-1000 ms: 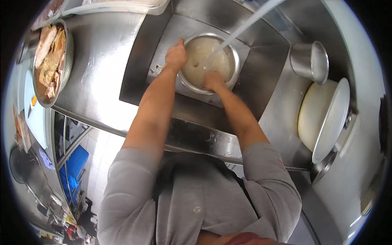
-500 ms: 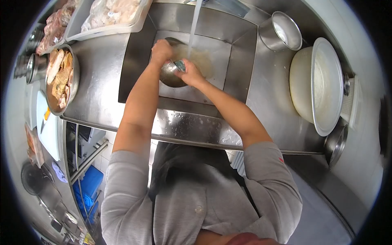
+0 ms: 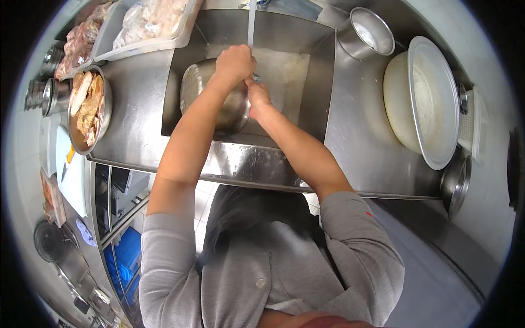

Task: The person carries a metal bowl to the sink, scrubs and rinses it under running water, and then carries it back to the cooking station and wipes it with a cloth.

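A metal bowl (image 3: 192, 83) is tilted on its side in the steel sink (image 3: 320, 82), its outer wall turned toward me. My left hand (image 3: 236, 63) is closed at the bowl's upper right rim, knuckles up. Just below it, my right hand (image 3: 258, 97) presses at the bowl's right edge, fingers curled around a scouring pad (image 3: 256, 78). Only a small bluish-green bit of the pad shows; the rest is hidden by my hands. Water (image 3: 251, 24) streams from above, right behind my left hand.
On the left counter stand a bowl of meat pieces (image 3: 104, 117) and a plastic tub of pale meat (image 3: 183, 41). To the right are a metal pot (image 3: 350, 46) and a large basin (image 3: 396, 104) on its side. A cutting board (image 3: 71, 180) lies far left.
The bowl has been lifted and turned, showing its outer wall instead of its inside. Both hands have shifted right and come close together. The pad is now mostly covered.
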`<act>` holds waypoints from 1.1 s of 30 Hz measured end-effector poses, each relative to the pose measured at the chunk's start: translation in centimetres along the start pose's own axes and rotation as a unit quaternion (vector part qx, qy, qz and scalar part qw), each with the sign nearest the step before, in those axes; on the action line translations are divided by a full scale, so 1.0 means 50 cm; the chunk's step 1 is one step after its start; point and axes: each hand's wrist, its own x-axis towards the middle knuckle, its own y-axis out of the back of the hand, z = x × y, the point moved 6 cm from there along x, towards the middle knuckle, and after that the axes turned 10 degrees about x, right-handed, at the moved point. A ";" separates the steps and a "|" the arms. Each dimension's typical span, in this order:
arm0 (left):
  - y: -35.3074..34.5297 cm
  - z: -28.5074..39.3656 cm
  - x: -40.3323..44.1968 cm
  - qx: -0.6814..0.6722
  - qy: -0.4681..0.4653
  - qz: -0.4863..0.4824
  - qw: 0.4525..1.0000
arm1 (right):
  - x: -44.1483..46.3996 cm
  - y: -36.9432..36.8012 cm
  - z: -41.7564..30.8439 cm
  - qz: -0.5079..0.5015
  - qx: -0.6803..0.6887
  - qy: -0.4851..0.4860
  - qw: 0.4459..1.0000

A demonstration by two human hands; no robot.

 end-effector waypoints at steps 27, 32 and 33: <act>-0.365 -0.323 0.000 -0.235 0.277 -0.054 0.930 | -0.166 -0.002 -0.540 -0.002 -0.389 0.502 0.772; -0.361 -0.316 0.016 -0.172 0.242 -0.106 0.949 | -0.192 0.010 -0.778 0.200 -0.529 0.565 0.601; -0.359 -0.312 0.017 -0.188 0.234 -0.127 0.946 | -0.164 0.019 -0.811 0.238 -0.583 0.501 0.594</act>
